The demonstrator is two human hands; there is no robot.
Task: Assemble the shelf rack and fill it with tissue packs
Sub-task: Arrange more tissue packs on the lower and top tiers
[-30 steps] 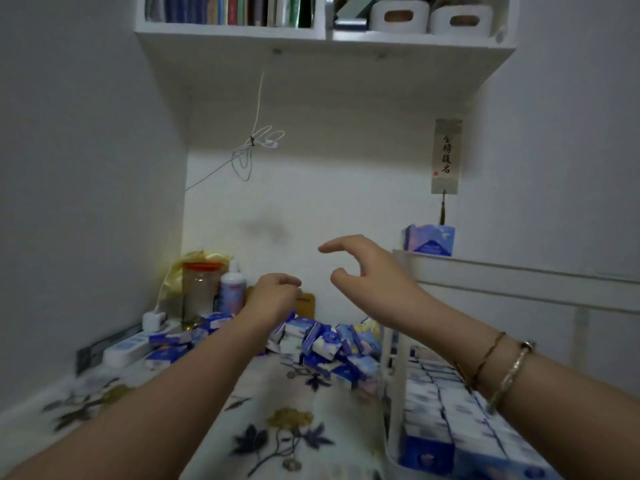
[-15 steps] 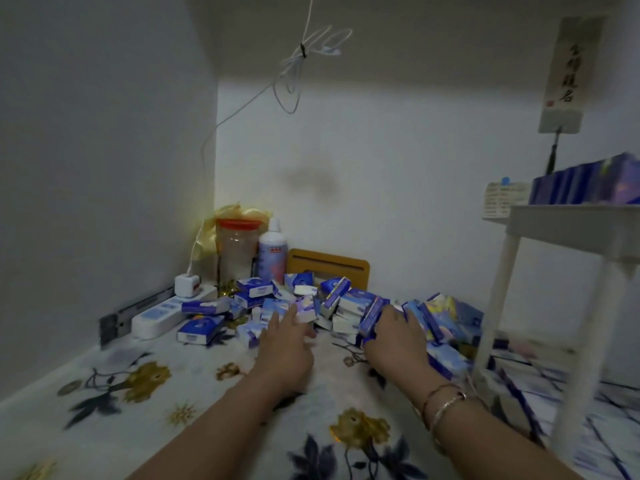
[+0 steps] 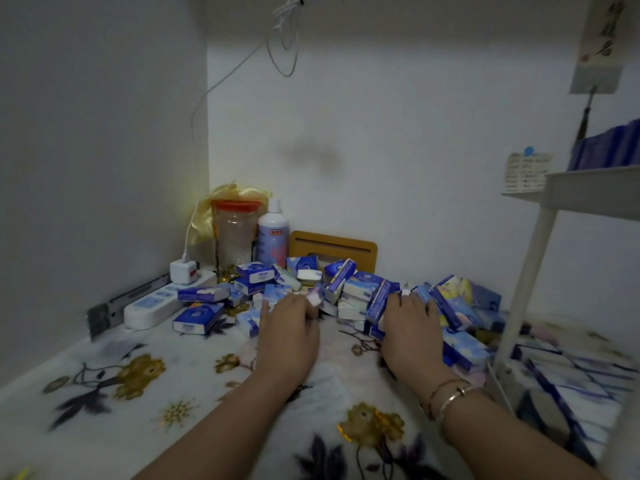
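A heap of small blue-and-white tissue packs lies on the flowered table cover by the back wall. My left hand reaches into the heap's left side, its curled fingers round a pale tissue pack. On the heap's right side, my right hand, with bracelets on its wrist, grips an upright blue pack. The white shelf rack stands at the right edge. Blue packs sit on its top tier and rows of packs fill the lower tier.
In the back left corner are a white power strip with a plug, a clear jar with an orange lid, a white bottle and a wooden holder. A cable hangs overhead. A white basket hangs behind the rack.
Both hands came down from in front of the wall into the heap of packs, and their fingers closed on packs. The view tilted down and closer to the table.
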